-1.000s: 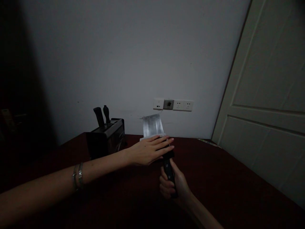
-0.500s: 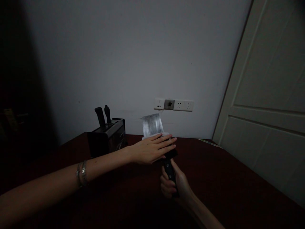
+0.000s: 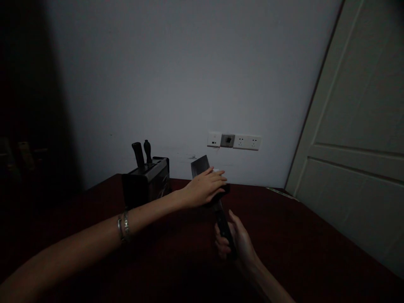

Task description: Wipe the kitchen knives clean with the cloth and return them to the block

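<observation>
My right hand (image 3: 237,242) is wrapped around the black handle of a broad-bladed cleaver (image 3: 200,166) whose blade points away from me toward the wall. My left hand (image 3: 205,187) lies across the blade with fingers together and curled slightly over it, pressing a white cloth or paper (image 3: 217,171) whose edge shows under the fingertips. Most of the blade is hidden under that hand. Two bracelets sit on my left wrist.
A black knife block (image 3: 145,182) with two dark handles sticking up stands on the dark red table (image 3: 303,235) at the left. White wall sockets (image 3: 235,141) are behind it. A pale door (image 3: 362,139) fills the right side. A flat item lies near the table's far right edge.
The cleaver blade has tilted and now shows darker and narrower. My left hand has slid further up the blade, covering more of it. The view has shifted slightly.
</observation>
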Demonstrator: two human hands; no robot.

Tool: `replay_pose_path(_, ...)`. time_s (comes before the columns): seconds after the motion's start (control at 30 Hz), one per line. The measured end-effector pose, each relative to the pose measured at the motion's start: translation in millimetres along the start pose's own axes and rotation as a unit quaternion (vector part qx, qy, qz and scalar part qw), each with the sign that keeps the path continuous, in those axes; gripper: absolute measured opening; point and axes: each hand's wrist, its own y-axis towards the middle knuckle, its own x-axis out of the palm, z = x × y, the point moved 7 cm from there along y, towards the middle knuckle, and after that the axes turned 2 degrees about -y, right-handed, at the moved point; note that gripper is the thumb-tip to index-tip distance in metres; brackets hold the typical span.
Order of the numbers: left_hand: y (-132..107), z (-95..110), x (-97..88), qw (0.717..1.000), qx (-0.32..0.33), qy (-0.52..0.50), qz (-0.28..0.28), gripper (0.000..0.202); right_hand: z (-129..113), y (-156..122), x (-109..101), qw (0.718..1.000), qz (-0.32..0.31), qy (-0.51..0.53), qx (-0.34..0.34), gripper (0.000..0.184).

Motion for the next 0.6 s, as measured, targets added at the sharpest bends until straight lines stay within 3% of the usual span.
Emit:
replay_pose_path(0.13,-6.3,-23.7,-37.1,0.987,-0.062,-0.031,0.144,0.025,-2.6,2.2,-5.6,0.997,0.032,-0.053,-0.038,0.048)
replay_pose_path(0.23,-13.1,-36.8,-59.7,0.971,-0.093,-0.050,0.212,0.024,-10.0,1.8,-7.6,0.989,0.054,-0.098,-0.096,0.048)
replay_pose_path(0.4,-23.9,-49.4,-78.9,0.955,-0.127,-0.055,0.262,0.024,-20.3,-5.0,-8.8,0.968,0.108,-0.163,-0.155,0.048)
replay_pose_path(0.6,-33.5,-49.9,-84.7,0.943,-0.139,-0.055,0.299,0.026,-24.0,-8.3,-13.6,0.956,0.164,-0.176,-0.167,0.045)
